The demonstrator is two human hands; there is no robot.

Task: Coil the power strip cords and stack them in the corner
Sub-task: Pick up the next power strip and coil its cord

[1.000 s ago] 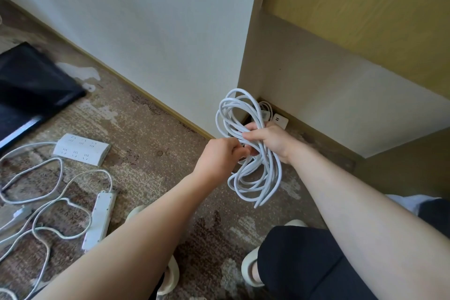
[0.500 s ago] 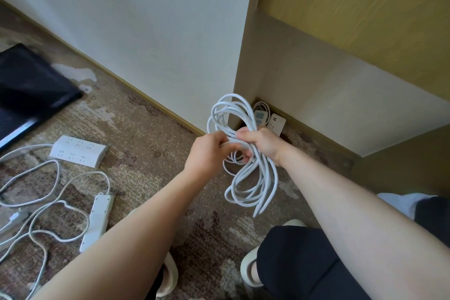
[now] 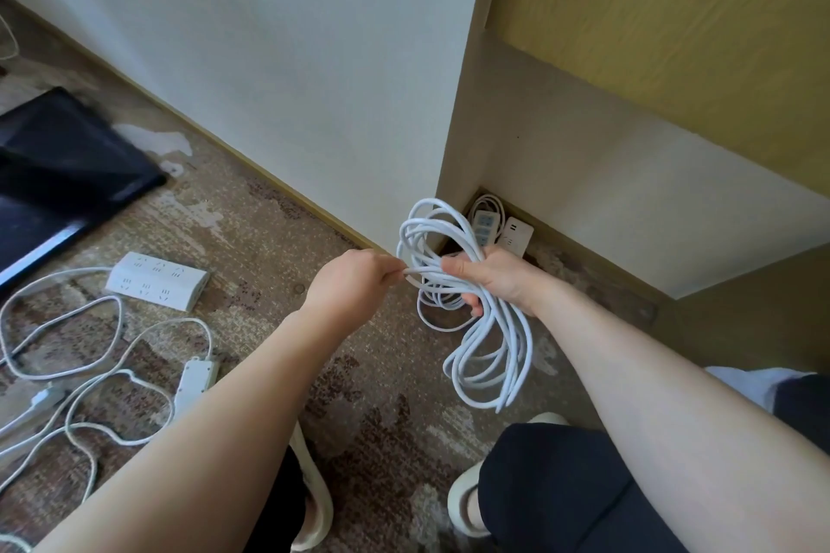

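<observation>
A bundle of white cord loops (image 3: 487, 355) hangs in the air in front of the wall corner. My right hand (image 3: 496, 278) grips the bundle at its middle, with loops standing above it and longer loops hanging below. My left hand (image 3: 355, 278) pinches one strand of the same cord just left of the bundle and holds it taut. Two white power strips (image 3: 498, 229) lie on the floor in the corner behind the bundle, partly hidden by it.
On the carpet at left lie a wide white power strip (image 3: 157, 281), a narrow one (image 3: 195, 379) and their loose tangled cords (image 3: 63, 355). A black flat object (image 3: 63, 175) sits far left. My slippers (image 3: 467, 503) and dark-clothed knee are at the bottom.
My left hand has drawn away to the left of the bundle, pulling one strand taut. The coil and my right hand stay in front of the corner.
</observation>
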